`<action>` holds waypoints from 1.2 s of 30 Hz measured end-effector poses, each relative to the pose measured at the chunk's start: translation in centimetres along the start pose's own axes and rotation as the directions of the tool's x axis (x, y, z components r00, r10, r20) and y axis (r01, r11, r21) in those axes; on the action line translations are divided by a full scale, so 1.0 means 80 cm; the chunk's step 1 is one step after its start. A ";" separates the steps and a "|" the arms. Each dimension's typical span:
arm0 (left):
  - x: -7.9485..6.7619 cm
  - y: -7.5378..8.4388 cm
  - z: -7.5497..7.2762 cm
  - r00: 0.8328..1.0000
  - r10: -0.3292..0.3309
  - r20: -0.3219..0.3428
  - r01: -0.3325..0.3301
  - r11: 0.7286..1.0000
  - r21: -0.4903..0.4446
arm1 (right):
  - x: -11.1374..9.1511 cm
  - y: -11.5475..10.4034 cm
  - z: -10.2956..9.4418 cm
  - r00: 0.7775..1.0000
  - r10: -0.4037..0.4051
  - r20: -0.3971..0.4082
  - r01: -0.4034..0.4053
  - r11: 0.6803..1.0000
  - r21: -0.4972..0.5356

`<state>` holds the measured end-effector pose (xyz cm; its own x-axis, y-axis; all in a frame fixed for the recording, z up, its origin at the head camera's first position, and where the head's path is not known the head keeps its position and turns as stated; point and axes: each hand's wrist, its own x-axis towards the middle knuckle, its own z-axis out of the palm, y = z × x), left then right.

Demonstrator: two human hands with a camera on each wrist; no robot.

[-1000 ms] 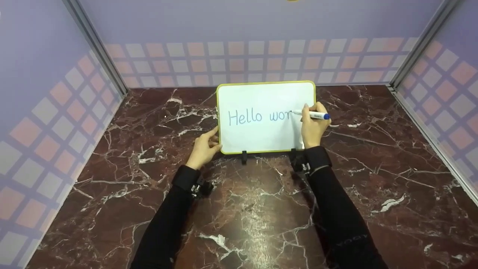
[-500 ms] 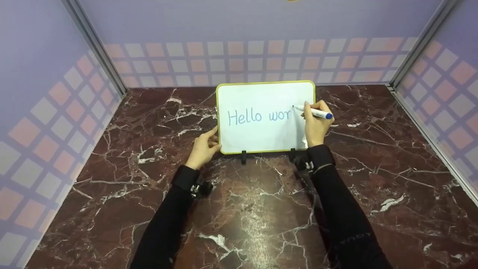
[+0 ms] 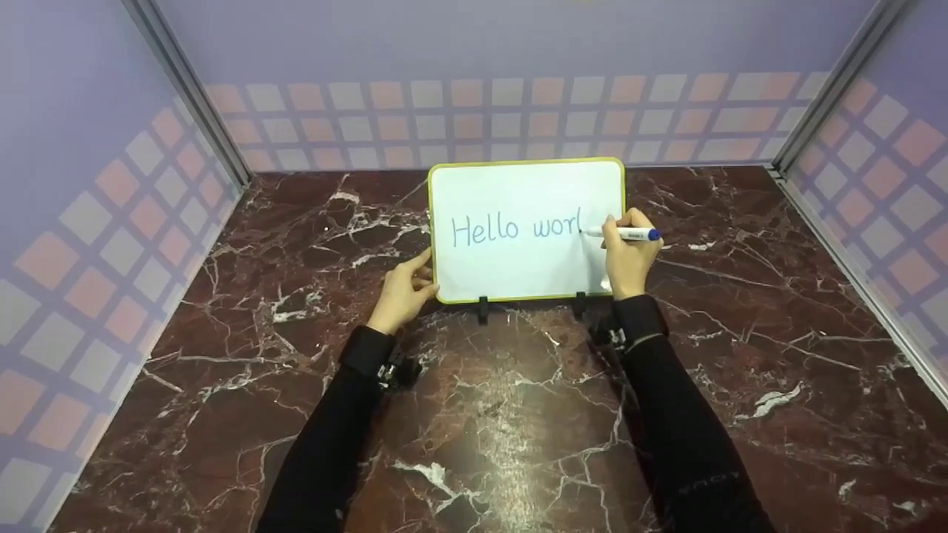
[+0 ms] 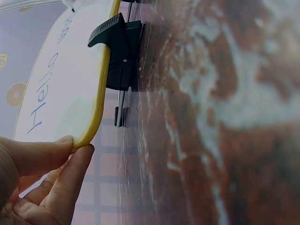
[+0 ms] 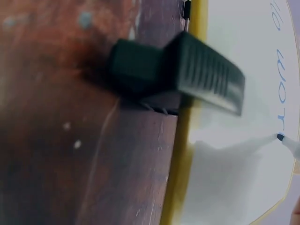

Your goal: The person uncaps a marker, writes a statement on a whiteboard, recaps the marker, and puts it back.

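Observation:
A whiteboard [image 3: 518, 266] with a yellow rim leans back on a black stand [image 4: 124, 61]. Blue handwriting [image 3: 485, 228] on it reads "Hello worl". At the board's lower left corner my left hand [image 3: 404, 296] pinches the rim between thumb and fingers, which the left wrist view shows up close. My right hand [image 3: 632, 255] grips a white marker [image 3: 629, 234] with a blue end. The marker's dark tip [image 5: 280, 137] touches the board at the foot of the "l". Only a sliver of the right hand appears in the right wrist view.
The board stands on a dark red marbled table [image 3: 259, 407]. Behind it rises a lilac wall [image 3: 489, 44] with pink and white squares, and similar panels close off both sides. The stand's black hooks [image 3: 483, 311] jut forward below the board.
The marker tip lifted up and right from the "r", then came down, leaving a tall stroke for the "l". My right hand shifted slightly right. My left hand stayed on the corner.

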<state>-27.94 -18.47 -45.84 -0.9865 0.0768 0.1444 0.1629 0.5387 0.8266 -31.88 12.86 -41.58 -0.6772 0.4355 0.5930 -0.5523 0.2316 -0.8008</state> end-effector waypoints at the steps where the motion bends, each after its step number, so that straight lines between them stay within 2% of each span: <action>1: 0.000 0.000 0.000 1.000 -0.004 -0.001 0.004 1.000 -0.002 | 0.000 0.000 -0.001 1.000 -0.001 -0.002 0.001 1.000 -0.001; 9: -0.001 -0.002 -0.001 1.000 -0.024 -0.002 0.024 1.000 -0.013 | 0.005 0.000 -0.008 0.998 -0.010 -0.068 0.016 0.996 0.085; 17: -0.002 -0.002 -0.001 1.000 -0.020 0.002 0.020 1.000 -0.010 | 0.009 0.006 -0.008 0.997 -0.007 -0.076 0.010 0.999 0.040; 23: 0.000 -0.001 -0.001 1.000 -0.015 -0.001 0.015 1.000 -0.006 | 0.011 0.005 -0.009 0.999 0.030 -0.033 -0.029 0.998 0.048; 29: 0.002 0.000 -0.002 1.000 -0.019 -0.003 0.019 1.000 -0.005 | 0.011 0.005 -0.014 0.999 0.009 -0.033 -0.008 1.000 0.004; 33: 0.002 0.000 -0.001 1.000 -0.026 -0.002 0.026 1.000 -0.016 | 0.019 0.029 -0.014 0.998 -0.002 -0.059 0.002 1.000 -0.002; 36: 0.002 0.000 0.000 1.000 -0.031 -0.001 0.030 0.999 -0.029 | 0.025 0.036 -0.011 0.998 0.014 -0.069 -0.015 1.000 -0.012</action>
<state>-28.12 -18.43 -45.83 -0.9910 0.0598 0.1195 0.1331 0.5160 0.8462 -34.43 15.16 -42.78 -0.6497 0.4975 0.5748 -0.5363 0.2359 -0.8104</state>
